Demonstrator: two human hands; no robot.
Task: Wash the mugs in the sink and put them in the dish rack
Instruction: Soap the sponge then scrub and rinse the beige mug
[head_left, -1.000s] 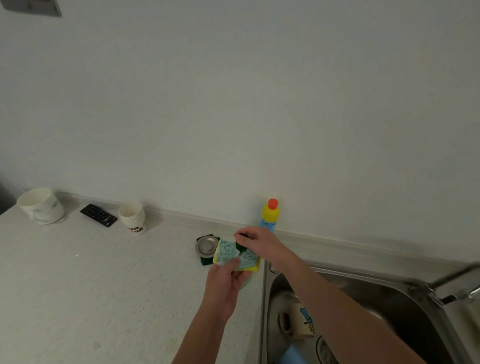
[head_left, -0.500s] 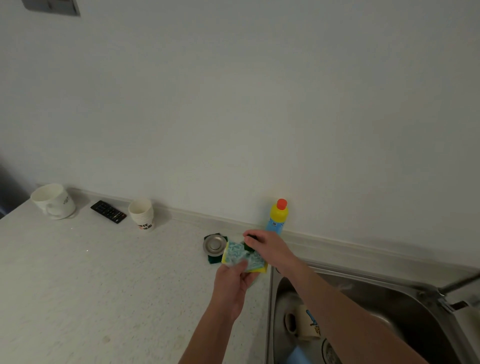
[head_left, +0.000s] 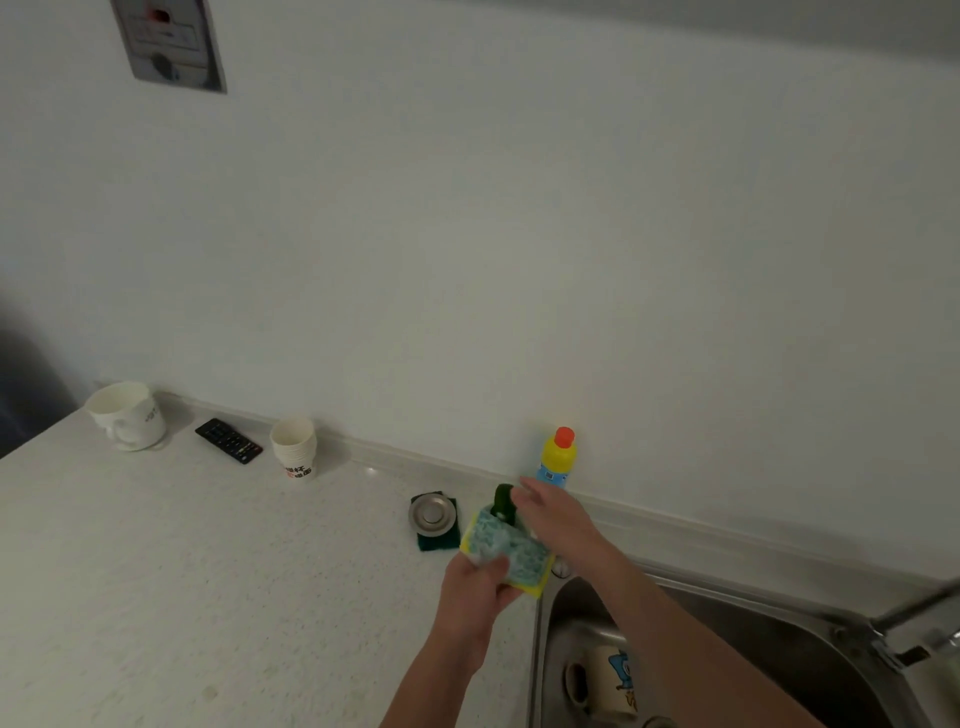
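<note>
Since the earlier frame, my right hand (head_left: 558, 519) has lifted a little off the sponge (head_left: 511, 552), its fingers now loose and straight near a small green item (head_left: 503, 500) — whether they hold it I cannot tell. My left hand (head_left: 475, 592) grips the sponge above the desk (head_left: 208, 571), beside the sink (head_left: 779, 629). One mug (head_left: 605, 678) lies on its side in the sink. To do this step well, I judge — soap the sponge evenly, then carry it to the mug.

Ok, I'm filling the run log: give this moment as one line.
left hand grips sponge | right hand holds green bottle over sponge | mug lies in sink
</note>
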